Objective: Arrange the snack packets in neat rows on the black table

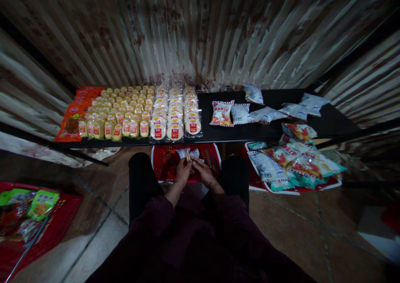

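Left hand (183,171) and right hand (203,173) meet between knees, fingers of both pinched on small snack packet (188,155), above red basket (161,166) under table's (328,124) near edge. Farther: rows of wrapped snacks (134,113) fill table's left half; loose bags (241,113) toward right end.

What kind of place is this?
Probably a small snack shop: rows of wrapped snacks on a black shelf, loose snack bags beside them, and a red shopping basket below the left hand's small packet.
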### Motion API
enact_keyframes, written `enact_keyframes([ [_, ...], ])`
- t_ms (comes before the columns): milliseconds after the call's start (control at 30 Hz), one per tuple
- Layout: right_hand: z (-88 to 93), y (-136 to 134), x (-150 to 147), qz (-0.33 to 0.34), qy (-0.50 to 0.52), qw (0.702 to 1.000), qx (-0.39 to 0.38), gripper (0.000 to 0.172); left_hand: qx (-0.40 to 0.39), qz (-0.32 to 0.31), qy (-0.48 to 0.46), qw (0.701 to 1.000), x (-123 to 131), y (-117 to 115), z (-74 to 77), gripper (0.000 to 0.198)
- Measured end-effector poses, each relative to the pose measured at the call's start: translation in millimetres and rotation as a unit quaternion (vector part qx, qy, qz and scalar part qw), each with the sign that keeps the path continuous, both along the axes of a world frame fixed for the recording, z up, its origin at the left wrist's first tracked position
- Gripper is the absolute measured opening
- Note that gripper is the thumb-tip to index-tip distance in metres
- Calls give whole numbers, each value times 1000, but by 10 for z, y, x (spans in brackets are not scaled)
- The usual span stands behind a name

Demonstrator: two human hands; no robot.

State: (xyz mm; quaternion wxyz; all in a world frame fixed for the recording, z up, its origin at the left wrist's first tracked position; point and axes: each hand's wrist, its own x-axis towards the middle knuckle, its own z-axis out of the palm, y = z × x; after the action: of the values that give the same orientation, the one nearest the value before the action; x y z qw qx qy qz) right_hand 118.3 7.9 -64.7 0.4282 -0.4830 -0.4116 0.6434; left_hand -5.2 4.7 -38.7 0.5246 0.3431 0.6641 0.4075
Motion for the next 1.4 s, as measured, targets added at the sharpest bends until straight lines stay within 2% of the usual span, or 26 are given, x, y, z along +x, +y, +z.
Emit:
enact_keyframes([
  [167,29,-4,-4,-5,-29,999,29,42,-3,62,-48,997,-16,4,-27,26],
  [367,-49,6,-18,-114,15,993,-40,51,-39,122,-164,978,-18,23,-62,18],
  [533,-153,15,-20,-128,48,989,-46,52,-69,143,-232,960,-40,1,-29,17],
  [767,-203,14,-22,-156,70,984,-54,52,-88,138,-258,952,-54,1,40,23],
  [933,-181,-4,-37,-168,46,984,-44,50,-95,128,-261,952,-50,-15,58,28],
  [1200,-129,-2,-55,-165,-53,985,-18,53,-88,115,-248,958,-18,-39,59,31],
  [1400,-126,10,-65,-164,-122,979,12,44,-66,98,-226,967,0,-51,69,31],
])
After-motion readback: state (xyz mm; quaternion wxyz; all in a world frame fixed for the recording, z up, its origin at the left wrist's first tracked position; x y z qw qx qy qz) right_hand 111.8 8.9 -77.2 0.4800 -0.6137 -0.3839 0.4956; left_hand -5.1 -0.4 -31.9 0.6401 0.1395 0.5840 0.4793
